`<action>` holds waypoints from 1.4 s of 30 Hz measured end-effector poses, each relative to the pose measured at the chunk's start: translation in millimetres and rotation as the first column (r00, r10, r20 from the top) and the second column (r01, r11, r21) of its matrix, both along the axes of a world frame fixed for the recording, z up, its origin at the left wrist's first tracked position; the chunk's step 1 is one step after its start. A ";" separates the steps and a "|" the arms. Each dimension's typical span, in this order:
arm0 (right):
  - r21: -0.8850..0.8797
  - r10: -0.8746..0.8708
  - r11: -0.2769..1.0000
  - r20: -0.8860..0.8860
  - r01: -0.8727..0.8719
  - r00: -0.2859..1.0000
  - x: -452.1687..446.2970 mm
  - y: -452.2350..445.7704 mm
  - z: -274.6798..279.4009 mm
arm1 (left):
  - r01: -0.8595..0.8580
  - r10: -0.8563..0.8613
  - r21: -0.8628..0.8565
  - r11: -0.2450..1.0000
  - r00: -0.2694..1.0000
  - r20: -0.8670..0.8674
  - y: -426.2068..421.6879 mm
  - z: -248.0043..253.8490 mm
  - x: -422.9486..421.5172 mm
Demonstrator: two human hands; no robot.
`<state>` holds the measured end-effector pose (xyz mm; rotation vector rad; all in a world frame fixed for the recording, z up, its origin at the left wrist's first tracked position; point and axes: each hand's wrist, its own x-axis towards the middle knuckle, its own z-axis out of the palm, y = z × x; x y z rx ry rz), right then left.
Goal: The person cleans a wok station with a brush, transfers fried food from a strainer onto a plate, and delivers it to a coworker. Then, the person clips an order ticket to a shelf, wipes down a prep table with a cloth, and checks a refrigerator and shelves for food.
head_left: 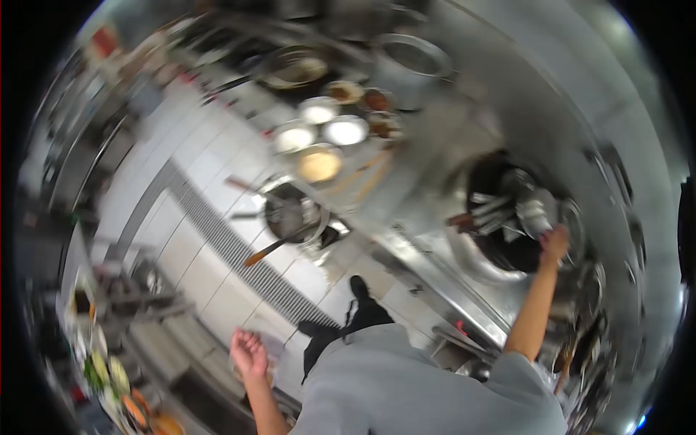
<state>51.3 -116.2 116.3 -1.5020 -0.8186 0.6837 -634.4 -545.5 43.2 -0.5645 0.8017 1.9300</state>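
At the right, my right hand [554,243] grips the edge of a shiny metal bowl [535,210], its fingers partly blurred. The bowl is over a wide, dark-looking wok [500,250], beside several metal utensils with brown handle ends [461,220]. My left hand [249,351] is low at the left, in front of my body, fingers curled in and nothing visible in them. A pale, see-through item [273,349] lies just beside it, too blurred to identify.
Bowls of white and yellow contents [320,165] stand on the steel counter [428,170], near a big pot [412,61]. A metal container [293,214] holds handled tools. A drain grate [217,243] crosses the tiled floor. Vegetables [101,370] are at lower left.
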 end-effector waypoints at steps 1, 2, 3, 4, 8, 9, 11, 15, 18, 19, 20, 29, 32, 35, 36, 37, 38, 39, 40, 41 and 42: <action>0.139 0.050 0.989 0.077 -0.060 0.996 -17.3 -0.5 8.3 | -0.018 0.018 -0.006 1.000 1.000 -0.023 -14.8 -2.5 -9.2; 0.189 0.012 0.980 0.264 -0.064 0.964 -49.4 0.4 21.6 | -0.055 0.055 -0.016 0.998 0.998 -0.003 -27.4 0.5 -17.2; 0.086 -0.003 0.996 0.312 -0.026 0.950 -106.8 -6.9 59.8 | -0.065 0.065 0.053 0.997 0.998 -0.003 -42.6 -2.9 -25.9; 0.108 0.038 0.991 0.324 -0.077 0.945 -135.5 -6.2 71.0 | -0.107 0.107 0.037 0.994 0.994 -0.013 -54.5 -5.9 -34.4; 0.164 0.161 0.961 0.330 -0.224 0.930 -294.6 -23.5 120.5 | -0.261 0.259 0.073 0.963 0.965 0.043 -99.2 -12.2 -68.6; 0.175 0.205 0.941 0.390 -0.291 0.898 -323.8 -25.3 126.1 | -0.276 0.274 0.088 0.957 0.961 0.029 -107.6 -14.0 -77.4; 0.199 0.269 0.908 0.396 -0.368 0.878 -397.6 -42.4 146.9 | -0.342 0.341 0.096 0.935 0.940 0.029 -123.6 -16.8 -91.4; 0.223 0.351 0.802 0.575 -0.555 0.739 -517.2 -56.8 163.3 | -0.420 0.412 0.140 0.897 0.908 0.084 -130.9 -23.4 -131.8; 0.164 0.582 0.664 0.499 -0.729 0.642 -595.8 -47.8 148.8 | -0.460 0.454 0.138 0.877 0.888 0.073 -126.4 -23.3 -174.9; 0.162 0.614 0.622 0.508 -0.766 0.605 -621.5 -44.1 136.9 | -0.467 0.461 0.160 0.870 0.884 0.072 -123.8 -19.0 -193.4; 0.134 0.618 0.597 0.552 -0.791 0.560 -648.5 -41.4 125.2 | -0.469 0.465 0.185 0.863 0.883 0.066 -119.5 -14.9 -213.5; -0.127 0.840 0.513 0.276 -0.849 0.467 -855.6 31.1 34.4 | -0.481 0.480 0.111 0.870 0.876 0.042 -83.8 10.7 -388.3; -0.293 0.911 0.377 0.287 -0.879 0.295 -938.6 52.5 32.2 | -0.514 0.511 0.101 0.852 0.858 0.061 -58.1 24.2 -446.3; -0.321 0.960 0.249 0.203 -0.914 0.191 -1034.7 65.0 31.2 | -0.543 0.542 0.078 0.836 0.840 0.035 -30.1 29.5 -499.7; -0.319 0.963 0.236 0.200 -0.918 0.178 -1067.7 69.8 27.5 | -0.523 0.520 0.094 0.847 0.853 0.054 -20.2 28.1 -520.9; -0.315 0.978 0.167 0.176 -0.934 0.115 -1099.9 74.9 19.8 | -0.500 0.494 0.111 0.859 0.866 0.075 -8.3 28.2 -543.0; -0.308 0.986 0.099 0.155 -0.946 0.053 -1128.8 82.4 9.9 | -0.497 0.493 0.086 0.863 0.867 0.067 7.1 28.1 -564.7; -0.304 0.986 0.094 0.162 -0.948 0.045 -1157.2 92.3 -4.8 | -0.504 0.500 0.095 0.858 0.863 0.067 21.5 24.3 -587.6; -0.349 0.985 0.025 0.167 -0.937 -0.036 -1184.2 104.7 -27.5 | -0.481 0.476 0.095 0.871 0.876 0.073 36.9 20.0 -612.6; -0.393 0.979 -0.037 0.170 -0.919 -0.112 -1210.7 117.5 -51.1 | -0.453 0.447 0.098 0.886 0.891 0.078 53.3 15.3 -639.9; -0.453 0.932 -0.011 0.319 -0.892 -0.174 -1232.5 128.6 -75.6 | -0.442 0.433 0.131 0.887 0.896 0.097 69.7 7.4 -666.8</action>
